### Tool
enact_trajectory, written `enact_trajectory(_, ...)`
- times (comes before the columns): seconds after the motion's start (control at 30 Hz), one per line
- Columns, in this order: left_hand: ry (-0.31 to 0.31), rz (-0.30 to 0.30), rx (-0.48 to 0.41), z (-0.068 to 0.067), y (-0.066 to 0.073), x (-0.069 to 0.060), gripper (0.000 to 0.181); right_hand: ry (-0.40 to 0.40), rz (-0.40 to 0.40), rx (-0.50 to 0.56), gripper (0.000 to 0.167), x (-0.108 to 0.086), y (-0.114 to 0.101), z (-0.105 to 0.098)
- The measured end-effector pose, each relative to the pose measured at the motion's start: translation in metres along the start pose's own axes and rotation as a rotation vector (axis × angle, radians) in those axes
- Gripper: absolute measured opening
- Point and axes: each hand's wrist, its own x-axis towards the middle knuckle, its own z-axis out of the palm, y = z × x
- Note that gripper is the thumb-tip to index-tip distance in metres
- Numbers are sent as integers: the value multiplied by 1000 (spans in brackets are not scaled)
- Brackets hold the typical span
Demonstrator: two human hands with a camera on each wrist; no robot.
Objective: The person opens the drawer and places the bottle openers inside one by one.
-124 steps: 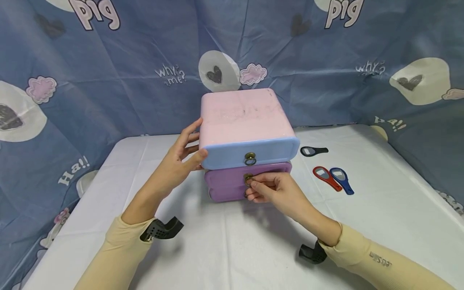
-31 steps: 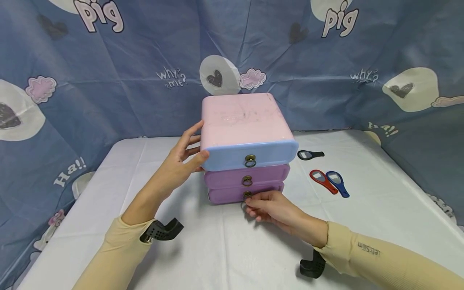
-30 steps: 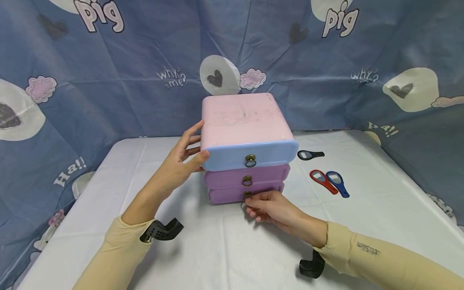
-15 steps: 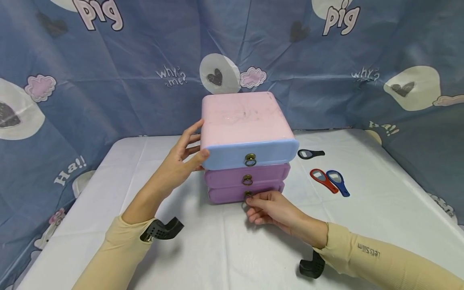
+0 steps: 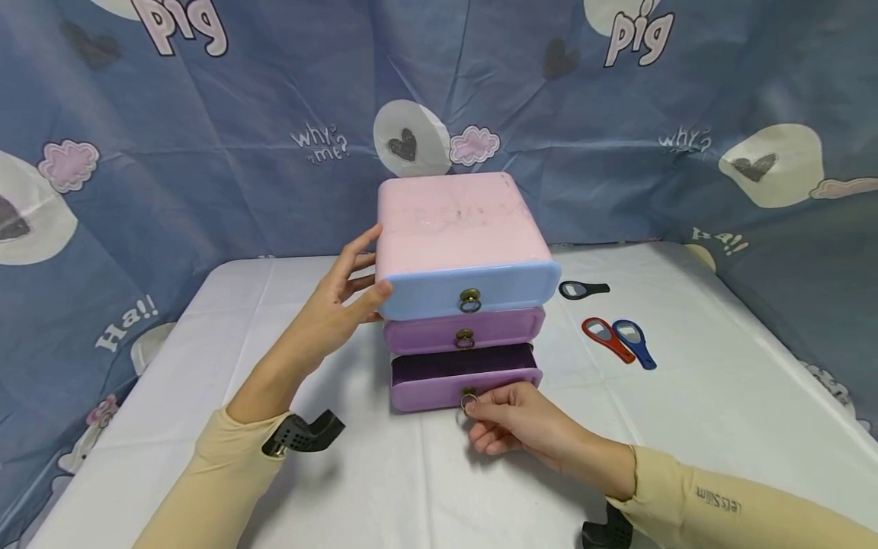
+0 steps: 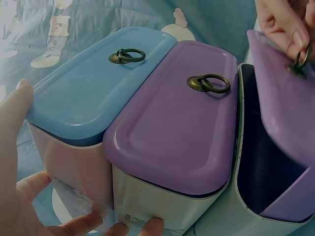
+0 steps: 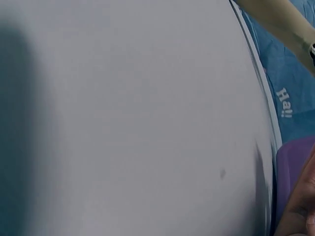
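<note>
A small three-drawer chest with a pink top (image 5: pixel 459 221) stands on the white cloth. Its upper drawer (image 5: pixel 425 296) is blue and closed, and the purple middle drawer (image 5: pixel 418 336) is closed too. The purple bottom drawer (image 5: pixel 425 396) sits partly pulled out, its inside dark. My right hand (image 5: pixel 524 421) pinches the brass ring pull (image 5: pixel 469 399) of that drawer between thumb and forefinger. On the chest's left side rest the spread fingers of my left hand (image 5: pixel 329 316), its thumb at the blue front's edge. The left wrist view shows the bottom drawer's gap (image 6: pixel 263 152) close up.
Right of the chest lie a black magnifier-like tool (image 5: pixel 583 290), a red one (image 5: pixel 607 339) and a blue one (image 5: pixel 634 343), the last two side by side. A blue printed cloth (image 5: pixel 274 99) hangs behind the white-covered table (image 5: pixel 384 488).
The right hand moved from the middle drawer's ring down to the bottom one. In the last half second it has drawn the bottom drawer toward me. The left hand stays on the chest.
</note>
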Motion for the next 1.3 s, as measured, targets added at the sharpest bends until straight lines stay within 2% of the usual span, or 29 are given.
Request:
enact_trajectory(0.7,-29,-10,-20,8,-2,4,72,-79,68,52,29,-54,29,9)
enact_trajectory(0.97,-26,-4,-17,7,-3,6,72,-116,62,66,31,-62,32,11)
enact_trajectory(1.17,-23,-7,-9,3,-2,1,72,-124,76,59,28,-62,30,14)
enact_trajectory(1.3,-17,-1,0,0,1,-1,72,-159,84,50,34,-63,26,14)
